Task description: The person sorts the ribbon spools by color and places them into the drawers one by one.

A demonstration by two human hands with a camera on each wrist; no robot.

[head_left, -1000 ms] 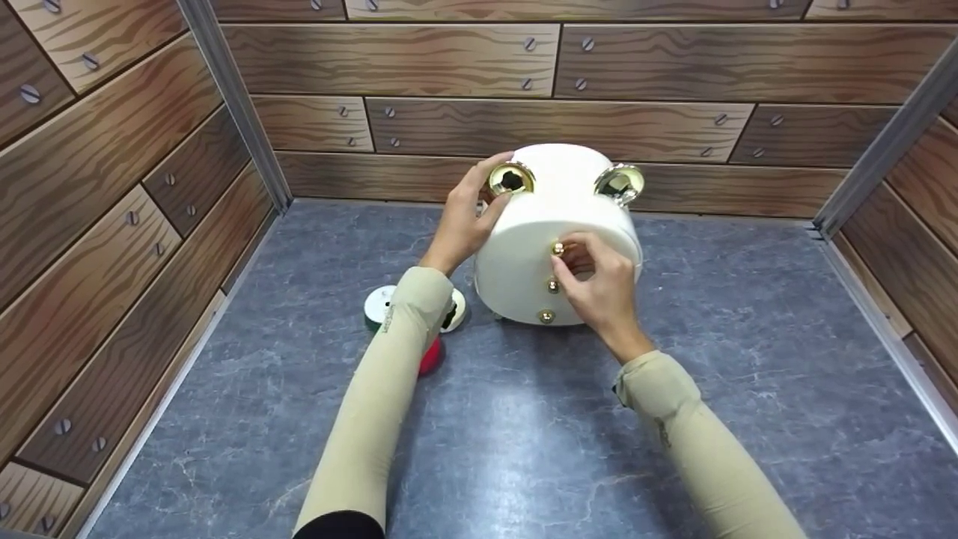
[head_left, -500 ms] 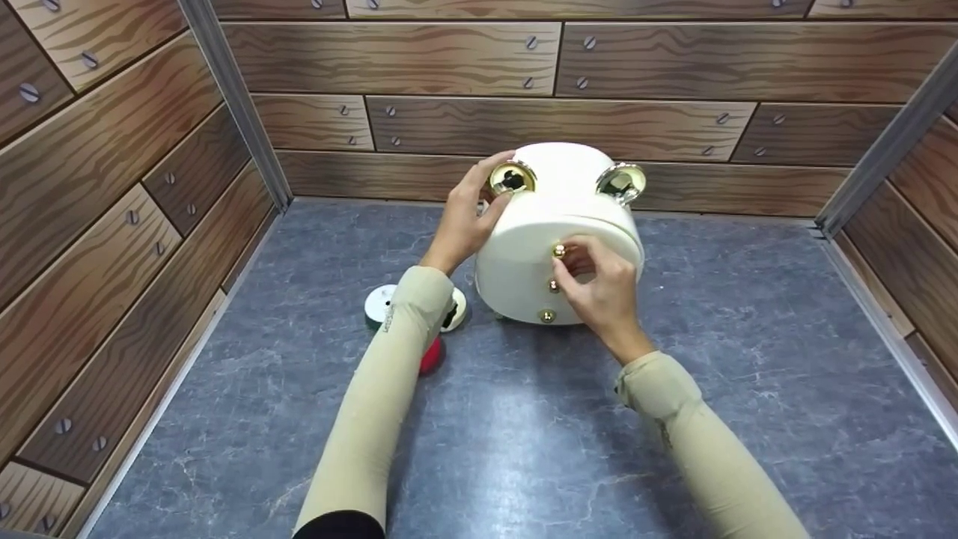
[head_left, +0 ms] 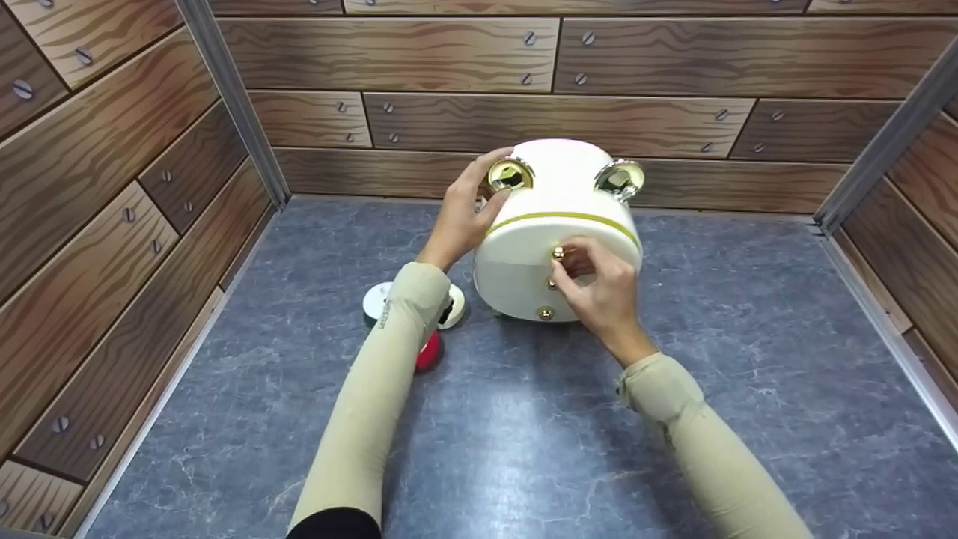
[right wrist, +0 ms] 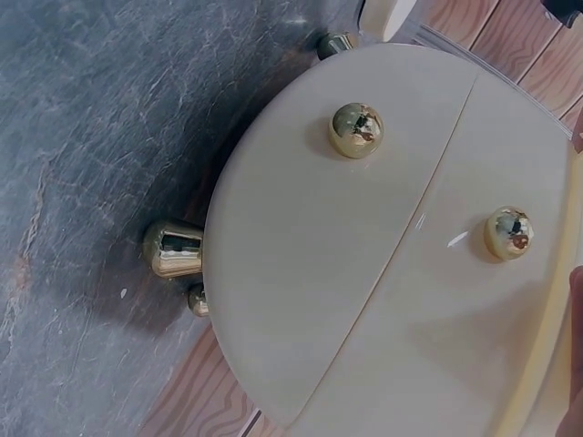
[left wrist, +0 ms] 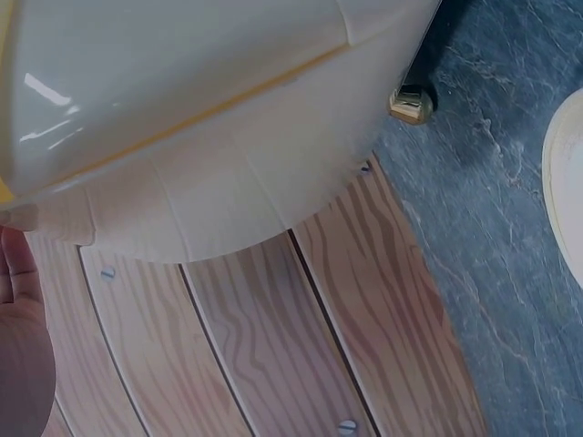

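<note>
A white rounded box [head_left: 516,269] has gold ear-like cups on top and gold knobs down its front. My left hand [head_left: 458,217] grips the left gold ear [head_left: 510,174], with thumb and fingers on either side. My right hand [head_left: 602,288] pinches the top knob [head_left: 559,252] by thumb and fingers. A yellow band [head_left: 557,215] shows along the front panel's upper edge. In the right wrist view, the middle knob [right wrist: 508,233] and bottom knob [right wrist: 356,130] are untouched, and part of my right hand [right wrist: 574,364] is at the right edge.
Left of the box, partly behind my left forearm, lie a white-topped round piece [head_left: 376,301], a cream round piece [head_left: 453,308] and a red one [head_left: 428,353]. Wood-patterned walls [head_left: 449,56] enclose the grey marbled surface [head_left: 524,449].
The yellow band along the panel's upper edge has come into view. The panel's top has shifted slightly toward me with my right hand, while my left hand has stayed at the ear.
</note>
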